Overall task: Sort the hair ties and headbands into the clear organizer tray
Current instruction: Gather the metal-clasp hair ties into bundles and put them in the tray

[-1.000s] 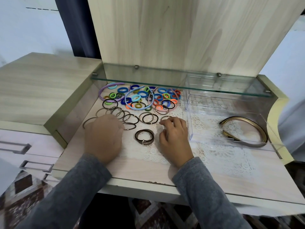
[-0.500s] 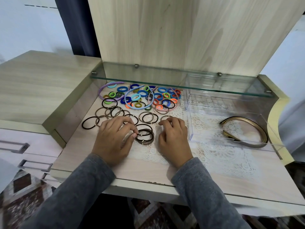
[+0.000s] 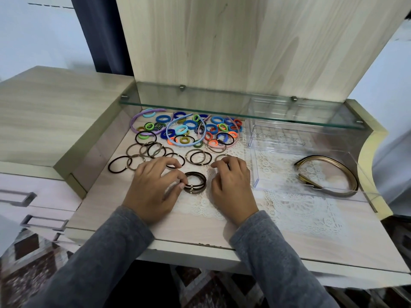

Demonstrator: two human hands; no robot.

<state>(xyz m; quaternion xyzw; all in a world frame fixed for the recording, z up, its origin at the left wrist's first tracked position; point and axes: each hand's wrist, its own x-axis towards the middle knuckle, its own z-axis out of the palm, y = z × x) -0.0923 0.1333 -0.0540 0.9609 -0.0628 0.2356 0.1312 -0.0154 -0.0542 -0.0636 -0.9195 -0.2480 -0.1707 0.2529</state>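
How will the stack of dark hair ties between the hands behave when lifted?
Likely floppy: the stack of dark hair ties is thin elastic loops. Probably very light. It may split apart, since the loops lie offset and the left hand pinches only one edge.

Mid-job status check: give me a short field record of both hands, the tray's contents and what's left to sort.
left hand: pinches the edge of the stack of dark brown hair ties
right hand: rests curled on the lace mat, holding nothing
clear organizer tray: front compartment holds bronze headbands
unsorted: colourful hair ties, purple headband, blue headband, by the glass shelf
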